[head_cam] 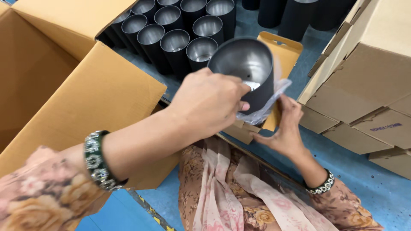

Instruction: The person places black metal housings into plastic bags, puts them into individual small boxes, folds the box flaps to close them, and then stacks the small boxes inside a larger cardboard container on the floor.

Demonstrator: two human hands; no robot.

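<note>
I hold a dark cup [250, 72] with a bare metal inside, tilted, its mouth toward me, above my lap and the small open carton [278, 81]. My left hand [207, 102] has its grip clenched on the cup's near rim, thumb on the wall. A clear plastic bag [265, 107] hangs around the cup's base. My right hand [284, 126] pinches the bag and the carton's edge just below the cup. To do this well, I judge the bag should stay smooth and the cup go in straight. Behind stand about ten more cups [175, 42] in rows on the blue bench [364, 179]. A big box [77, 85] gapes at left; stacked boxes [368, 85] sit at right.
</note>
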